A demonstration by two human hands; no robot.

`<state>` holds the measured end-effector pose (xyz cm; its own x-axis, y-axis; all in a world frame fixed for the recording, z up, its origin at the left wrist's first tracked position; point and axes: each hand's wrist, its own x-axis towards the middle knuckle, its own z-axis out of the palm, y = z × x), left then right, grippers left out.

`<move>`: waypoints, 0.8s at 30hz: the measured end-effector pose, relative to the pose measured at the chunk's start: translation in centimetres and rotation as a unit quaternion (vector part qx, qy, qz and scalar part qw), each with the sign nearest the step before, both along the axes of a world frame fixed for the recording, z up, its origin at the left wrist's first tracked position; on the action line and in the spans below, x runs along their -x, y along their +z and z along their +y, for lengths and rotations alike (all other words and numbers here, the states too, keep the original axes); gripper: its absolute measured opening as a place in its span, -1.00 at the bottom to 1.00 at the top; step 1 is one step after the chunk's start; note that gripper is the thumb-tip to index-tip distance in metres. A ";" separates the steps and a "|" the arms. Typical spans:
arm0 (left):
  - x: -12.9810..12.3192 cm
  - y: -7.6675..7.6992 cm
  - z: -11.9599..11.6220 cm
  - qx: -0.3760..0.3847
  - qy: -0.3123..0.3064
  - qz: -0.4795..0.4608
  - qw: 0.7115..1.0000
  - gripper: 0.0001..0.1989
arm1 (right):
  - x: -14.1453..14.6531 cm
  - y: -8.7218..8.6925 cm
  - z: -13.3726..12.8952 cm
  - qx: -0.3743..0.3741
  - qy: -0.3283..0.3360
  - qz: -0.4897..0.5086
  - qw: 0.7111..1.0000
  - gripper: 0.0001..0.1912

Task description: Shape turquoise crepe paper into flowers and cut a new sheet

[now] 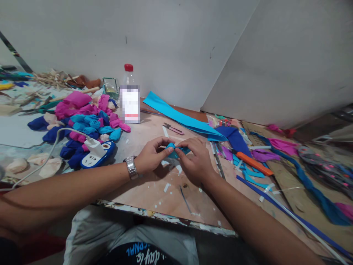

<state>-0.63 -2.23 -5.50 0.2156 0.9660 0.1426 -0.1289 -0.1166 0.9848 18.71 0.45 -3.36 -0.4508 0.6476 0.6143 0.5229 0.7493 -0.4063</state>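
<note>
Over the middle of the table, my left hand (151, 156) and my right hand (194, 159) meet around a small gathered piece of turquoise crepe paper (172, 150). Thumb and fingers of each hand pinch it, the left at its rounded end, the right at the strip on the other side. Part of the paper is hidden behind the fingers. A watch sits on my left wrist. Just beyond the hands lie pink-handled thread snips (174, 129) and a long folded turquoise crepe strip (182, 117).
Left stand a pile of turquoise, pink and navy crepe paper pieces (88, 121), a power strip (96, 156) with a white plug and cable, and a red-capped bottle (129, 99). At right lie an orange cutter knife (253, 162), paper scraps and a blue strip (303, 184).
</note>
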 end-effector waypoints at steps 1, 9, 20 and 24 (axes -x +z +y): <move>0.0 0.0 0.0 0.004 0.000 -0.001 1.000 -0.61 | 0.0 0.0 0.0 -0.001 -0.001 -0.001 1.000 -0.94; 0.2 0.2 0.2 -0.023 0.011 0.012 1.000 -0.63 | 0.1 -0.1 0.0 -0.002 -0.004 0.000 1.000 -0.92; 0.1 0.3 0.4 0.019 0.038 -0.026 0.999 -0.59 | 0.0 -0.1 0.1 -0.007 -0.004 0.002 1.000 -0.90; 0.2 0.2 0.3 0.008 0.023 -0.007 1.000 -0.59 | 0.0 0.0 0.0 -0.006 -0.002 0.007 1.000 -0.87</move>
<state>-0.81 -1.94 -5.26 0.1686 0.9771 0.1302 -0.1372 -0.1075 0.9847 18.74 0.49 -3.39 -0.4397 0.6424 0.6277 0.5205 0.7518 -0.4047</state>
